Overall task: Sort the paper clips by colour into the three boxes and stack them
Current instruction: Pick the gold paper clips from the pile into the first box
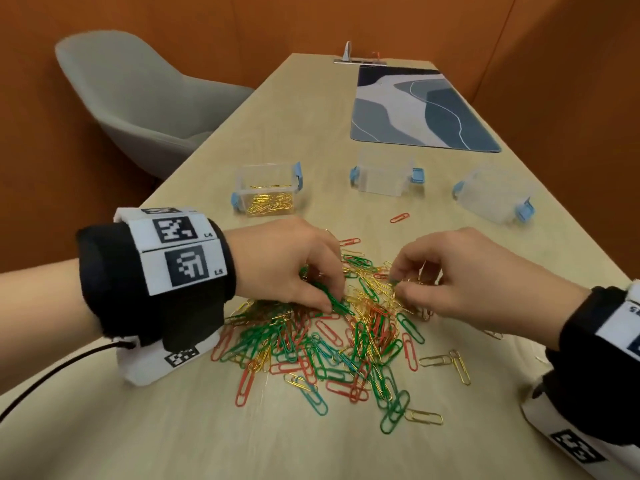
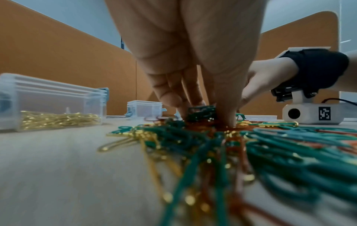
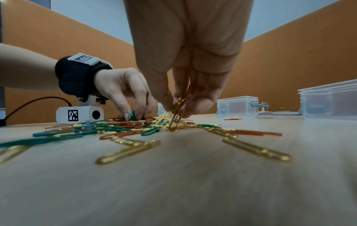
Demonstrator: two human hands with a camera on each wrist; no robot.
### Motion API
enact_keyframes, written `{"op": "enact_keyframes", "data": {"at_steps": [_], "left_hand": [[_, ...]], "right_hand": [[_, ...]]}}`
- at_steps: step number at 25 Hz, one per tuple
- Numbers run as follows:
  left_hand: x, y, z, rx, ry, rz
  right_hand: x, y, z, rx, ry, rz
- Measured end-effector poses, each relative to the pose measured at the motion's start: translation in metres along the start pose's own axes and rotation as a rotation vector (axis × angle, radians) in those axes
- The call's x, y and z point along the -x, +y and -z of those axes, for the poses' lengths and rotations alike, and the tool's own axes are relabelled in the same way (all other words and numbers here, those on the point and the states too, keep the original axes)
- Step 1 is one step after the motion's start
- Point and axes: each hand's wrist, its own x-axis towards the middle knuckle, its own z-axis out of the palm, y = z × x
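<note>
Both hands were in the mixed pile (image 1: 332, 334) on the worktop (image 1: 173, 427), left hand (image 1: 284, 265) pinching green clips (image 1: 334, 301), right hand (image 1: 460, 275) pinching gold clips (image 3: 178, 110); only the left box (image 1: 268, 188) held gold, two boxes (image 1: 386, 174) stood apparently empty, nothing stacked.

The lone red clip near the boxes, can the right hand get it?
Probably yes. The red clip lies alone on bare table, just beyond the right hand, with nothing between; but that hand already pinches gold clips.
</note>
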Motion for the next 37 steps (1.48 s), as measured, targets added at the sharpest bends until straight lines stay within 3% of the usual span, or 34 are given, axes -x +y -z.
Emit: {"op": "enact_keyframes", "data": {"at_steps": [5, 11, 14, 18, 26, 32, 37], "left_hand": [[0.021, 0.002, 0.004, 0.063, 0.077, 0.020], [0.019, 0.006, 0.003, -0.001, 0.115, 0.079], [0.002, 0.008, 0.002, -0.079, 0.006, 0.162], [-0.017, 0.016, 0.000, -0.076, -0.086, 0.164], [-0.016, 0.009, 0.000, 0.004, 0.013, 0.271], [-0.014, 0.010, 0.003, -0.013, 0.153, 0.302], [-0.011, 0.014, 0.003, -0.098, 0.105, 0.270]], "right_hand": [[0.001, 0.000, 0.002, 0.019, 0.126, -0.020], [0.005, -0.001, 0.003, 0.084, 0.036, -0.023], [0.004, -0.004, 0.004, 0.060, -0.001, -0.034], [0.002, -0.002, 0.002, 0.072, -0.081, -0.087], [0.002, 0.001, 0.002, 0.080, -0.058, -0.114], [-0.002, -0.002, 0.001, 0.057, -0.076, -0.048], [-0.005, -0.006, -0.002, 0.034, -0.114, -0.001]]}}
